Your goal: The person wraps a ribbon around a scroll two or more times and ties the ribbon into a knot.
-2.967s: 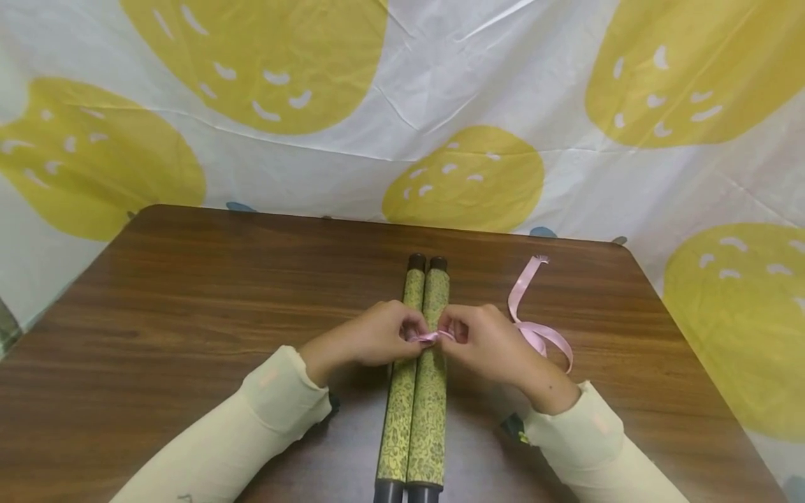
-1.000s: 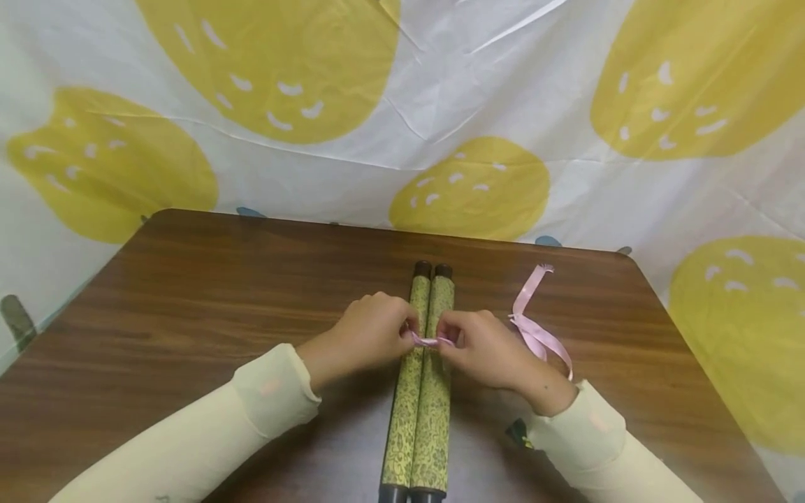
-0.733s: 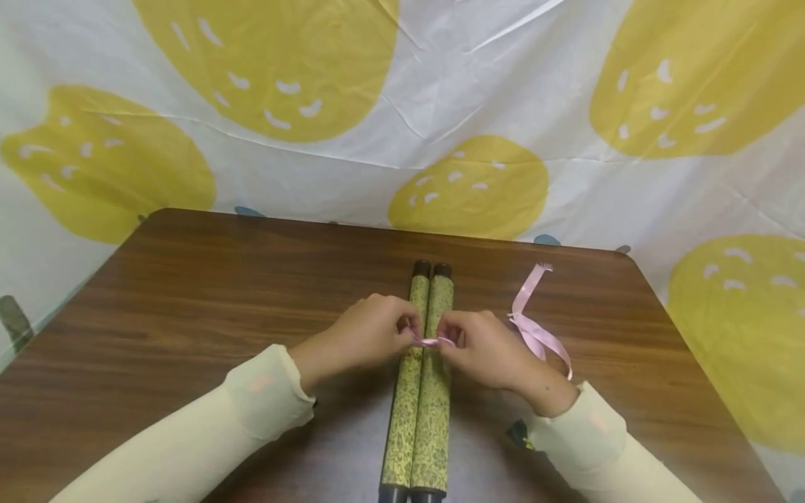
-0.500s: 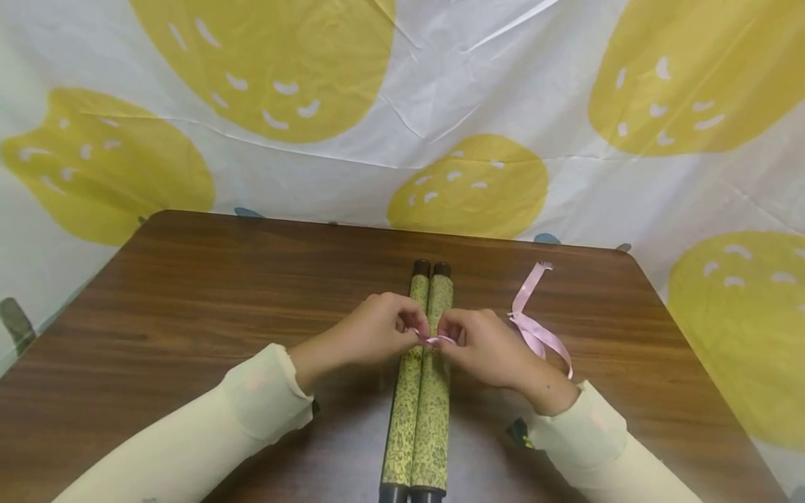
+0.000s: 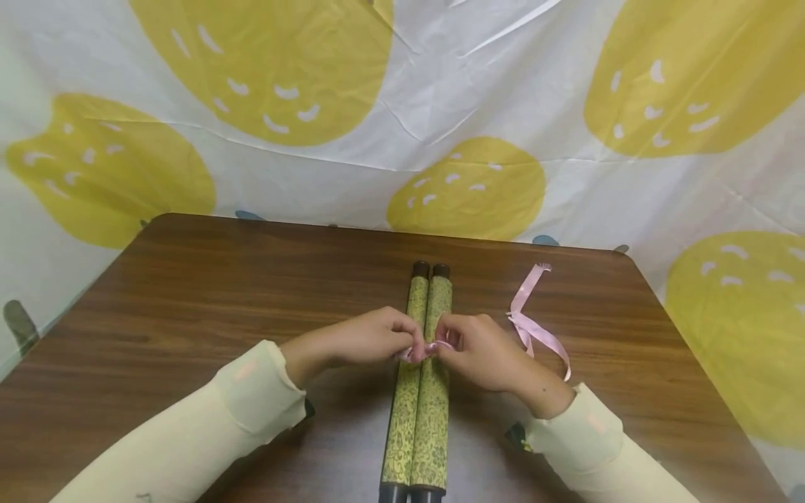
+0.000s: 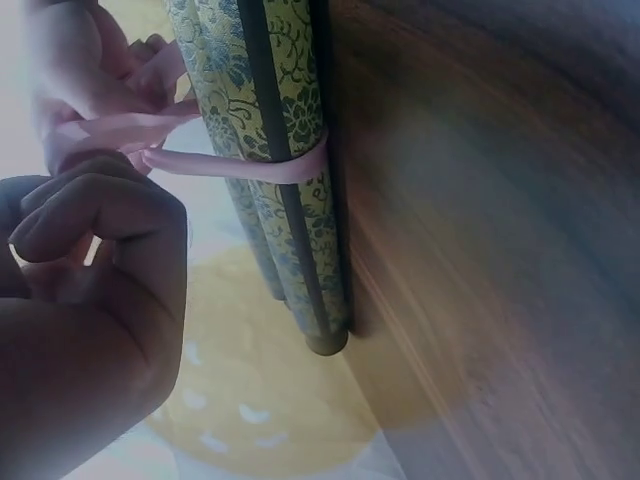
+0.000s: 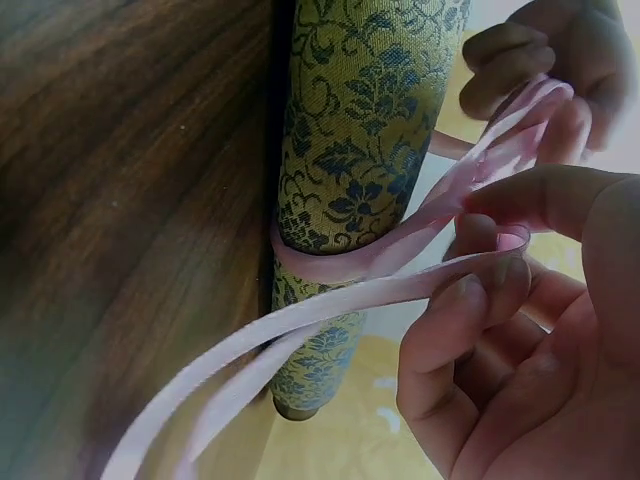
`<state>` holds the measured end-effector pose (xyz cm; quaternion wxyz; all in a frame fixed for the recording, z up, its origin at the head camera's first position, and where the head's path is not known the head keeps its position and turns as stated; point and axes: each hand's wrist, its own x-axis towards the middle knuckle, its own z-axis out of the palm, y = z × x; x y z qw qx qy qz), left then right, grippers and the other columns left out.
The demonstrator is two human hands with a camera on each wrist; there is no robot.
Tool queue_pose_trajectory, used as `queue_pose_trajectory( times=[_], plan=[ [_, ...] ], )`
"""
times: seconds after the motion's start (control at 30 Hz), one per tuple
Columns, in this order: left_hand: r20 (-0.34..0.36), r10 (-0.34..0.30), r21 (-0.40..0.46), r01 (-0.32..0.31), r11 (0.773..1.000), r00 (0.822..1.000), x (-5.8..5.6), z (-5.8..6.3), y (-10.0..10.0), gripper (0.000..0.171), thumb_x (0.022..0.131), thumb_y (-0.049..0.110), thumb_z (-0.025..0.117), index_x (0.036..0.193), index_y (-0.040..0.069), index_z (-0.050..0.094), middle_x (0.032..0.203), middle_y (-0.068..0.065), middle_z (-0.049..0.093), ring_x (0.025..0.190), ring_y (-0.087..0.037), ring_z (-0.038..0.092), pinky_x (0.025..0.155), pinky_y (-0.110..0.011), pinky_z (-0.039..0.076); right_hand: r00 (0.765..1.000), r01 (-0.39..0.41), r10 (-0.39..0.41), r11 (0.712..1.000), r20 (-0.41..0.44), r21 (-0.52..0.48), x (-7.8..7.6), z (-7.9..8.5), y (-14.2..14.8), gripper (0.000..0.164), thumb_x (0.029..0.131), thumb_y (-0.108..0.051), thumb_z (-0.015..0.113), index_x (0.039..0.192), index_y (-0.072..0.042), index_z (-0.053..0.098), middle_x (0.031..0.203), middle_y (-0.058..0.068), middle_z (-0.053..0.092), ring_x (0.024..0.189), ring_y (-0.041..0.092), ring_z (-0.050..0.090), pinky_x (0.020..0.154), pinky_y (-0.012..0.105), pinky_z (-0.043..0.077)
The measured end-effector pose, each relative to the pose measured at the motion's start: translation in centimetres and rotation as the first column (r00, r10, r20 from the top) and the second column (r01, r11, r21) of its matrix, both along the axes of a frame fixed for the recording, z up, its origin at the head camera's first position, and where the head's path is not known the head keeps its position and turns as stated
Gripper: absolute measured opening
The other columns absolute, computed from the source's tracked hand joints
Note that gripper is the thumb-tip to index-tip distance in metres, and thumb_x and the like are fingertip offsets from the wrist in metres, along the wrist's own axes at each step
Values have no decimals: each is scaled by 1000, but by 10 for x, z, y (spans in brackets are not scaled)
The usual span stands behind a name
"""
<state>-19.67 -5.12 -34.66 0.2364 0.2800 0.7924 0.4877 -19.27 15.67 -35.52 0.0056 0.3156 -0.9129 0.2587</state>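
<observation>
Two gold brocade scrolls with dark end knobs, a left scroll [image 5: 400,447] and a right scroll [image 5: 430,443], lie side by side on the table. A pink ribbon [image 6: 300,170] passes around them, and its upper part is drawn off their top. My left hand [image 5: 371,340] pinches the ribbon [image 5: 431,348] just over the scrolls; in the right wrist view a ribbon loop [image 7: 540,95] lies at its fingers. From the other side my right hand [image 5: 487,353] pinches the ribbon between thumb and fingertips. Part of the crossing is hidden by fingers.
The ribbon's loose tail [image 5: 528,293] lies on the brown wooden table [image 5: 251,279], right of the scrolls. Behind the table's far edge hangs a white cloth [image 5: 302,178] with large yellow fruit prints. A small dark item [image 5: 517,434] shows beside my right cuff.
My left hand has dipped slightly toward me, its fingertips now lower over the scrolls and closer to the right hand. The right hand keeps its place. The ribbon tail has shifted slightly.
</observation>
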Motion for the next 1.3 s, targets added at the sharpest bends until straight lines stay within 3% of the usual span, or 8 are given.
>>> queue_pose_trajectory(
  times=[0.13, 0.3, 0.57, 0.7, 0.87, 1.0, 1.13, 1.3],
  plan=[
    [45, 8, 1, -8, 1000, 999, 0, 1, -4, 28, 89, 3, 40, 78, -5, 65, 63, 0, 52, 47, -7, 36, 41, -18, 29, 1000, 13, -13, 1000, -11, 7, 0, -1, 2, 6, 80, -18, 64, 77, -21, 60, 54, -4, 50, 45, 6, 41, 38, 20, 32],
    [-28, 49, 32, -48, 998, 998, 0, 2, -13, 24, 87, 6, 45, 73, 5, 64, 58, -1, 49, 46, -9, 35, 40, -21, 28, 999, 15, -15, 1000, 28, 4, 2, -1, 4, 7, 85, -23, 64, 78, -21, 62, 54, -4, 48, 45, 5, 39, 38, 20, 30],
    [-72, -46, 54, 50, 997, 996, 2, 3, -31, 18, 94, 11, 51, 92, 16, 69, 62, -3, 50, 45, -10, 37, 40, -21, 32, 999, -22, 23, 999, 48, -26, 1, -7, 11, 15, 87, -28, 65, 74, -21, 61, 55, -8, 47, 46, 4, 41, 39, 20, 33],
    [-106, -49, -12, 48, 999, 993, 2, 1, -38, 14, 91, 18, 59, 103, 19, 67, 65, -11, 56, 46, -10, 42, 40, -21, 35, 998, -19, 21, 999, 56, -42, -2, -9, 16, 16, 87, -27, 66, 72, -22, 61, 54, -8, 46, 46, 4, 39, 40, 19, 30],
    [-120, -82, -120, 67, 990, 989, 0, 0, -48, 26, 85, 23, 69, 110, 18, 64, 72, -17, 65, 49, -8, 46, 43, -19, 36, 996, -8, 11, 999, 90, -36, -2, -9, 20, 18, 87, -29, 65, 72, -21, 61, 55, -8, 48, 45, 3, 40, 40, 19, 31],
    [-119, -91, -163, 71, 984, 989, 0, 1, -56, 30, 82, 27, 71, 109, 17, 65, 68, -8, 63, 50, -7, 45, 44, -19, 35, 992, -17, 23, 999, 120, -49, -1, -10, 22, 18, 89, -26, 64, 73, -17, 61, 54, -6, 51, 42, 3, 46, 39, 19, 36],
    [-108, -85, -183, 64, 981, 991, 0, 2, -67, 20, 83, 29, 70, 101, 20, 68, 60, 2, 57, 48, -6, 42, 43, -19, 33, 988, -13, 20, 999, 154, -49, -1, -10, 28, 19, 90, -26, 63, 75, -13, 61, 57, -2, 56, 39, 4, 52, 41, 23, 44],
    [-60, -121, -164, 110, 980, 991, 1, 7, -80, 15, 83, 26, 70, 97, 21, 69, 58, 1, 59, 48, -6, 41, 43, -19, 31, 983, -3, 10, 999, 182, -35, -1, -10, 33, 23, 90, -29, 62, 76, -11, 62, 60, 5, 62, 40, 6, 56, 42, 25, 47]
  ],
)
